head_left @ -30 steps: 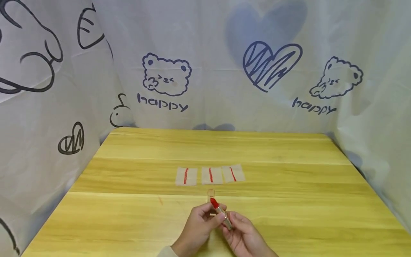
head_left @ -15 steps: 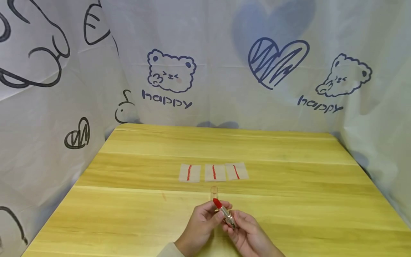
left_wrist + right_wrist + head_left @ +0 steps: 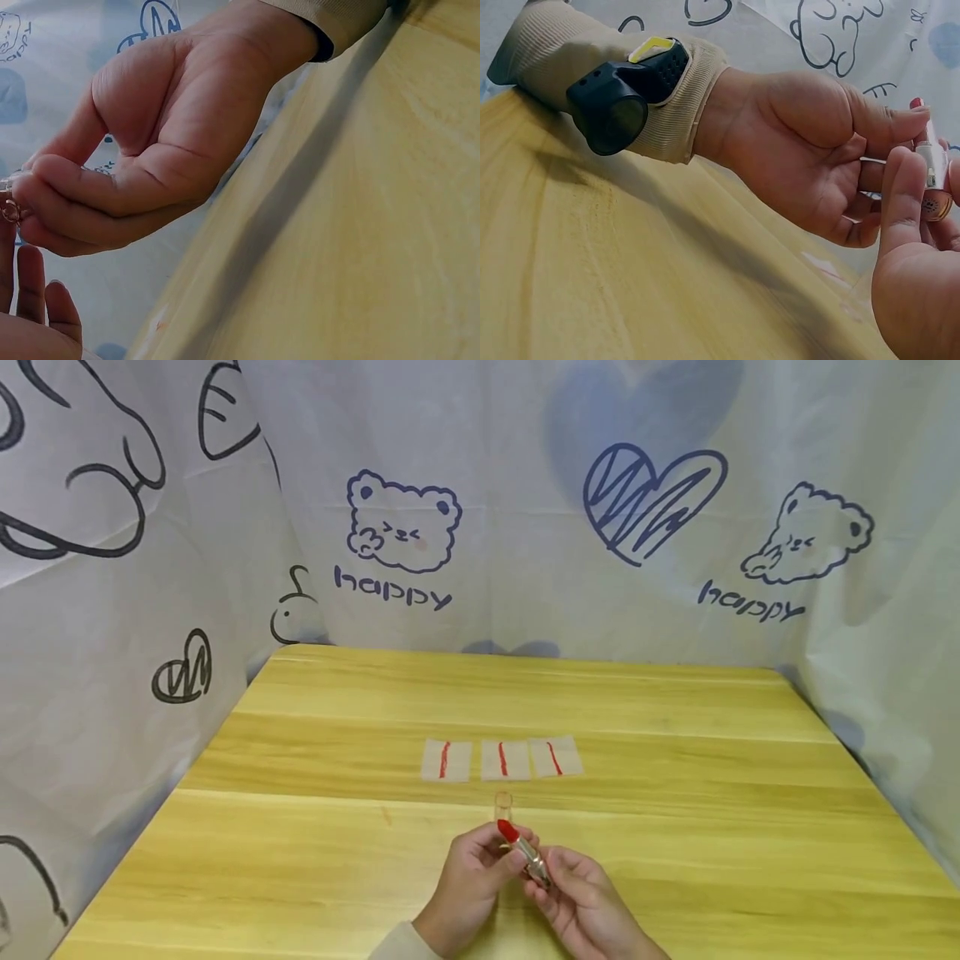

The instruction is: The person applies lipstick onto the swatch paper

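A lipstick [image 3: 529, 853] with a red tip and a silver and gold tube is held tilted between both hands over the table's near side. My left hand [image 3: 467, 881] pinches the tube with thumb and fingers, just below the red tip. My right hand [image 3: 588, 893] grips its lower end with thumb and curled fingers. In the right wrist view, the lipstick tube [image 3: 930, 161] shows between the left thumb and the right fingers. Just beyond the hands is a clear cap [image 3: 503, 802], its lower part hidden by the left fingers.
Three small white paper pieces [image 3: 506, 760], each with a red line, lie in a row on the wooden table [image 3: 300, 860] beyond the cap. A faint reddish mark [image 3: 387, 815] is left of it. White cloth [image 3: 517, 410] with drawings surrounds the table's back and sides.
The head view shifts slightly, moving the scene a little right and up. Both hands keep their hold on the lipstick, which shows barely any change; the paper pieces stay put.
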`<state>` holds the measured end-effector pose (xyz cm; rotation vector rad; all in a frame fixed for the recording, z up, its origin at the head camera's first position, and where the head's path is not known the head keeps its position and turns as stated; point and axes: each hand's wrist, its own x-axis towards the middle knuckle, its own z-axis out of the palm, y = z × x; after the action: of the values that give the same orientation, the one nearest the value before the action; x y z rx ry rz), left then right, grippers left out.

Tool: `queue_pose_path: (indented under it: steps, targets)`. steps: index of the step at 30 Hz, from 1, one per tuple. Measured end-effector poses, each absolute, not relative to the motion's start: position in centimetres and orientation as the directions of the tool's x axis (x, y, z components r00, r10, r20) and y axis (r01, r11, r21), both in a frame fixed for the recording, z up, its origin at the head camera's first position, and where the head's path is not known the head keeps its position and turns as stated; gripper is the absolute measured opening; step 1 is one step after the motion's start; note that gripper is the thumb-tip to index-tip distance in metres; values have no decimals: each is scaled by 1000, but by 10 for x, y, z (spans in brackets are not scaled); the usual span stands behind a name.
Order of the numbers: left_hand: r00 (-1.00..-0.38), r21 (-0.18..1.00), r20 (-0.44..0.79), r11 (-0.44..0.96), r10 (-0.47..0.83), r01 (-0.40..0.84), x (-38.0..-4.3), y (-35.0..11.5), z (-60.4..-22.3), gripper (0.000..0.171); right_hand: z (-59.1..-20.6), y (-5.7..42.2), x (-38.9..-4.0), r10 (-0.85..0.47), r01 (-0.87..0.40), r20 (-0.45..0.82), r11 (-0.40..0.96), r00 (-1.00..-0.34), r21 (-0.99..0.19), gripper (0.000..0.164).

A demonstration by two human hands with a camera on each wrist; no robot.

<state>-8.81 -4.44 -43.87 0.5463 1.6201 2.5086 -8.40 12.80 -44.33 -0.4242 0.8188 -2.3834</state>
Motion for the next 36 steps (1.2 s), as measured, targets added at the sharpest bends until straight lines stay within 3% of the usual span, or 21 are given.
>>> queue_pose_path:
  steps: [9, 19, 28, 36]
  targets:
    - [-957, 923, 173, -376, 231, 76, -92, -44, -438, 45, -443, 128, -86, -561, 318, 137, -634, -817, -705, 23]
    - [-935, 894, 222, -441, 278, 82, -92, -43, -442, 49, -444, 128, -86, -523, 258, 144, -619, -840, -742, 22]
    - [-961, 908, 127, -419, 246, 13, -90, -44, -440, 45, -447, 128, -86, -514, 240, 164, -629, -842, -739, 21]
    - [-977, 882, 131, -470, 171, 36, -90, -41, -442, 60, -446, 129, -85, -471, 190, 119, -557, -874, -808, 22]
